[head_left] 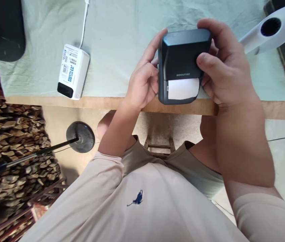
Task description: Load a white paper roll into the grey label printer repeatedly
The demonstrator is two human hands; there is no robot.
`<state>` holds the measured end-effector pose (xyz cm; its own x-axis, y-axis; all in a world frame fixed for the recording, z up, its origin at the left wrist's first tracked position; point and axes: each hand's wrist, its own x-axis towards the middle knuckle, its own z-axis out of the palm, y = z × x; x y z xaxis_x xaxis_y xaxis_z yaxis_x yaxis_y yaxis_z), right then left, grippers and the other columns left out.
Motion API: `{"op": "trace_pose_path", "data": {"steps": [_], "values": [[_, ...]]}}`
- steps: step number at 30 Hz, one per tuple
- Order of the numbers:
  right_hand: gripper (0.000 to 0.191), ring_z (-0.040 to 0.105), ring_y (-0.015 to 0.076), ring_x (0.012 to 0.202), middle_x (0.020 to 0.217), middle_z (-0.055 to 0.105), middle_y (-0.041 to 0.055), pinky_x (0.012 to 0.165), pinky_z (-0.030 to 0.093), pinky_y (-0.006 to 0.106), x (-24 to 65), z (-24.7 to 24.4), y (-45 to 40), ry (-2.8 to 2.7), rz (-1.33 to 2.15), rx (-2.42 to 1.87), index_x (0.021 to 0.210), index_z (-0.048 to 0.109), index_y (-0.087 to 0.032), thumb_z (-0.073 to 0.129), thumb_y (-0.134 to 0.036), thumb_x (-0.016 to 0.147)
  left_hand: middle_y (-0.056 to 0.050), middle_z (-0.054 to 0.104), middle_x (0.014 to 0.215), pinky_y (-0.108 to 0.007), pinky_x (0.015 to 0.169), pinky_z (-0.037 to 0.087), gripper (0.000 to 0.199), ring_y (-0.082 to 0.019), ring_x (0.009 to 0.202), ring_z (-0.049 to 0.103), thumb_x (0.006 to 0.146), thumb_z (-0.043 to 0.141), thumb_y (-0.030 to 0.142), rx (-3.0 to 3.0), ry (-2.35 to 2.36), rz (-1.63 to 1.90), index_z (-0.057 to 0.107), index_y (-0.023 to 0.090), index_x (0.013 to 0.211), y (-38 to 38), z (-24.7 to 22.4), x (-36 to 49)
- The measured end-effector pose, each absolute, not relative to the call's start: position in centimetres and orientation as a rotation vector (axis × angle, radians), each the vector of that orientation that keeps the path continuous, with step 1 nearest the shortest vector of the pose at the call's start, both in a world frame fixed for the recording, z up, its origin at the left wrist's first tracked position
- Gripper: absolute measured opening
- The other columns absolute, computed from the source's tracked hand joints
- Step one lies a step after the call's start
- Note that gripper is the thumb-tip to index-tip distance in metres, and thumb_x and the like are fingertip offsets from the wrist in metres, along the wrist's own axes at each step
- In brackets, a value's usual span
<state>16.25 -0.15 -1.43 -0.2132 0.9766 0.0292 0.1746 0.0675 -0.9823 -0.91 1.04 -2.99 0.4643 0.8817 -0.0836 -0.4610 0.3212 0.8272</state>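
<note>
The left hand [143, 80] and right hand [226, 69] clasp a black, rounded plastic printer [182, 55], held over the wooden table edge [102, 102]. Pickup appears complete; white paper [184, 89] sits at its opening, seemingly undetached. Leftward, a white, box-shaped plastic device [72, 72] lies on pale green cloth [117, 43].

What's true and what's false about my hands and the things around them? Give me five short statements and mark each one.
1. The left hand and right hand both hold the black device. True.
2. White paper shows at the device's near end. True.
3. A white cable runs to the white box's far end. True.
4. The white box lies right of the black device. False: it lies to the left.
5. The round black base stands on the table. False: it's on the floor.
</note>
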Motion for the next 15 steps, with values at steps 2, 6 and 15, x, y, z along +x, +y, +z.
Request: {"op": "trace_pose_path", "data": {"steps": [2,6,15], "values": [[0.044,0.038,0.0052,0.109,0.115,0.039,-0.0072,0.083,0.039,0.018,16.2,-1.4,-0.2,-1.48,1.272,-1.182,0.11,0.033,-0.032,0.043,-0.039,0.068,0.003,0.041,0.066,-0.018,0.045,0.025,0.06,-0.003,0.047,0.033,0.061,0.031,0.008,0.837,0.608,0.934,0.028,0.029,0.117,1.3,-3.0,-1.1],[0.046,0.038,0.0055,0.11,0.116,0.039,-0.0065,0.089,0.037,0.019,16.2,-1.5,-0.2,-1.425,1.325,-1.146,0.111,0.034,-0.03,0.045,-0.036,0.068,0.003,0.05,0.07,-0.02,0.047,0.03,0.071,-0.004,0.047,0.036,0.055,0.036,0.005,0.961,0.626,0.827,0.025,0.032,0.119,2.1,-3.7,-1.9],[0.052,0.037,0.0056,0.111,0.117,0.037,-0.0039,0.089,0.039,0.017,16.6,-1.6,-0.1,-1.416,1.392,-1.066,0.115,0.03,-0.027,0.048,-0.03,0.066,0.003,0.055,0.08,-0.018,0.047,0.038,0.057,-0.003,0.05,0.043,0.07,0.039,0.02,1.141,0.74,0.811,0.02,0.03,0.123,2.1,-3.6,-2.0]]}}
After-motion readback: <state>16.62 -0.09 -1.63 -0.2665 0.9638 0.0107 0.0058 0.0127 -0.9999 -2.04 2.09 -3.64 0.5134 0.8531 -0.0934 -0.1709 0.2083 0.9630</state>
